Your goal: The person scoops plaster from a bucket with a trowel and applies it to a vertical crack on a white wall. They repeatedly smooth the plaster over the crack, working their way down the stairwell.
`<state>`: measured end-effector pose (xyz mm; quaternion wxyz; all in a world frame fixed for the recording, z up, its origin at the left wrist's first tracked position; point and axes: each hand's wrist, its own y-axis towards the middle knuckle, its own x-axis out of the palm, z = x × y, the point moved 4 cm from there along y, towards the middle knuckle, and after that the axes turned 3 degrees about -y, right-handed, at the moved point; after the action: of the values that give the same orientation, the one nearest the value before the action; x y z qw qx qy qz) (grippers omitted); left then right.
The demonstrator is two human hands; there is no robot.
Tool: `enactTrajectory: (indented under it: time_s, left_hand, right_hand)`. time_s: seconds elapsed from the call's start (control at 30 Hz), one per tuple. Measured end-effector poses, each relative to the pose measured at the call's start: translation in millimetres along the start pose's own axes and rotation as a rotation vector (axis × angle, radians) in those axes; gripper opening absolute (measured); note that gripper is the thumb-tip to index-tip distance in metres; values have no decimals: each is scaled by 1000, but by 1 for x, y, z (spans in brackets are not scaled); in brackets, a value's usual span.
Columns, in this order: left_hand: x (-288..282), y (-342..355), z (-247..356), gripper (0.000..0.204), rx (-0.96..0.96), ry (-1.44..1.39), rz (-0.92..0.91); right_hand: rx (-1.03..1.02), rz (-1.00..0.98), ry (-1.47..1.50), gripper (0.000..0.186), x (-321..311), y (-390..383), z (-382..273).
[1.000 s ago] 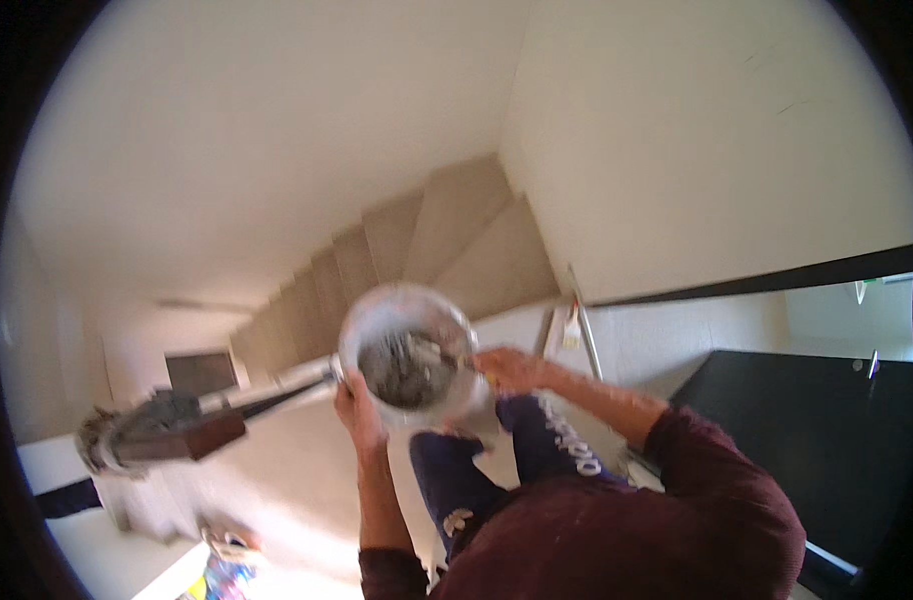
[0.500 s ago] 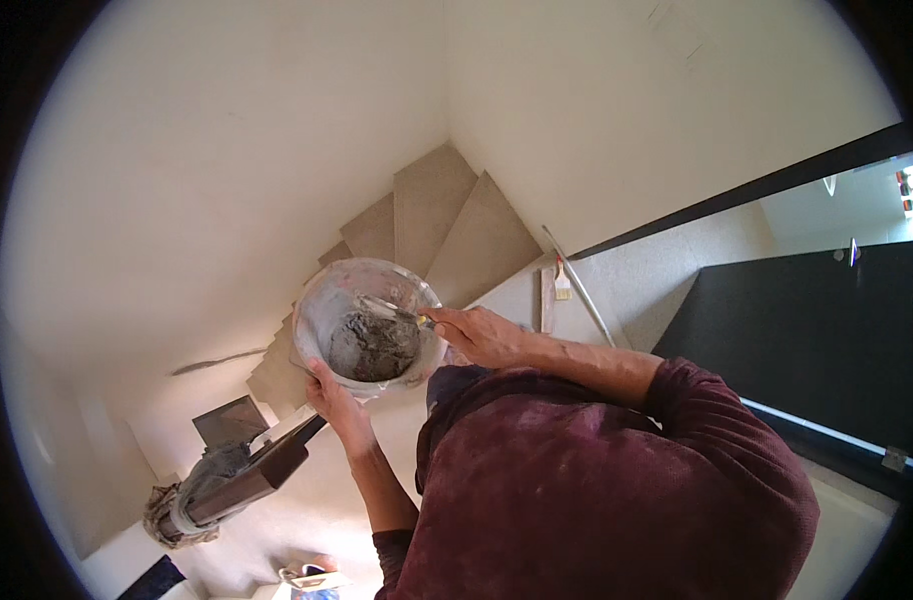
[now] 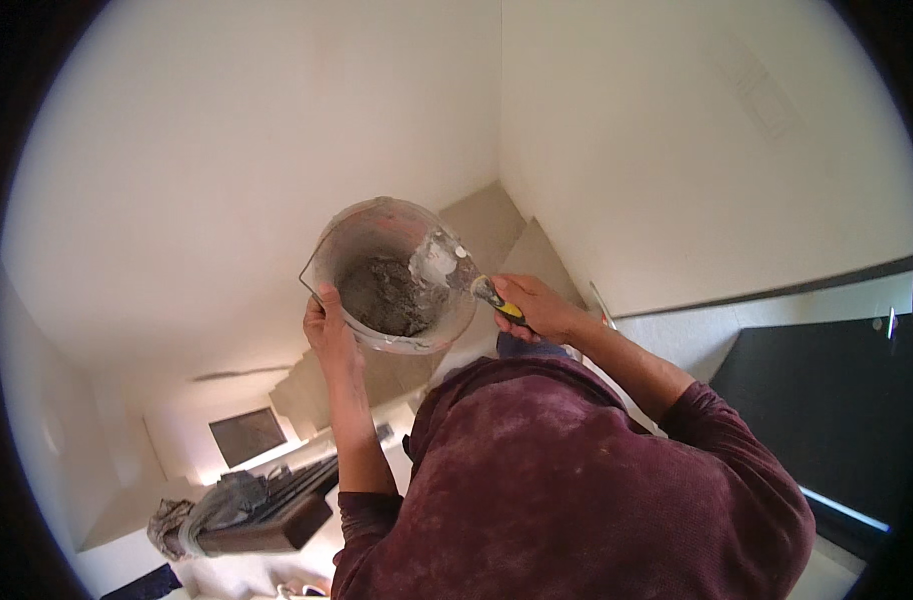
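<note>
A plastic bucket (image 3: 372, 222), smeared with grey, hangs tilted in front of me with grey mortar (image 3: 385, 293) in the bottom. My left hand (image 3: 331, 328) grips its near left rim, beside the wire handle (image 3: 315, 257). In my right hand (image 3: 539, 306) is a putty knife (image 3: 501, 299) with a black and yellow grip. Its wide blade, coated in pale grey, lies over the inside of the bucket's right wall, above the mortar. Part of the right hand's fingers is hidden behind the grip.
Beige winding stairs (image 3: 489, 222) run below the bucket, between two pale walls. At lower left, grey cloth (image 3: 232, 500) drapes a brown railing (image 3: 287, 527). A dark door panel (image 3: 827, 400) stands at the right. A long dark mark (image 3: 239, 373) shows on the left wall.
The bucket has been raised away from my body and tilted. The putty knife has come up out of the mortar to the bucket's right side. My view has shifted too.
</note>
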<state>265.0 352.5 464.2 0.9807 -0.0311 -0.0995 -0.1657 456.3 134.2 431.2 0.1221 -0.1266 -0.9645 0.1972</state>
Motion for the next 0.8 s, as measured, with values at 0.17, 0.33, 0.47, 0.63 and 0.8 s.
enactTrajectory:
  time_s: [0.17,0.33,0.47,0.63,0.8]
  left_hand:
    - [49,62,-52,32,58,-23,-224]
    - [37,72,-76,31,-38,-111,-213]
    - [48,73,-72,31,-111,-72,-249]
    - [30,90,-89,32,-145,1,-369]
    - [-11,118,-137,29,-163,116,-463]
  right_hand:
    - [-308,91,-238,34,-56,58,8]
    - [-61,-9,109,33,-48,70,41]
    - [-155,57,263,28,-36,53,32]
    - [-441,69,344,47,-5,45,24]
    - [-751,476,-71,53,4,65,-15]
